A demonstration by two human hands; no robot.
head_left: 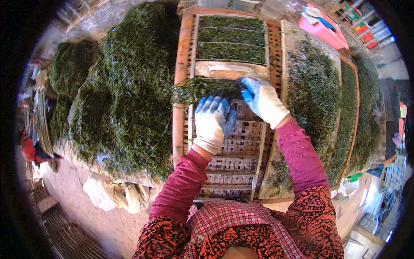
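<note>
My left hand (214,117), in a white glove with blue-coated fingers, lies at the lower edge of a strip of dark green leaves (200,88). Its fingers are stretched out and slightly apart, their tips touching the leaves. At the strip's right end is my right hand (264,100), gloved alike, with bent fingers closed on the dark clump there; its fingertips are partly hidden. Beneath both is a woven slatted tray (235,164) with a light crossbarred frame (258,157). Beyond the strip lies a pale wooden board (230,69), and past it leaves (230,39) fill the barred sections.
Big heaps of leaves (138,86) rise on the left. To the right lie a leaf-strewn board (312,86) and another leaf-covered tray (347,108). A pink basin (325,32) stands far right. White sacks (114,192) lie on the floor at lower left.
</note>
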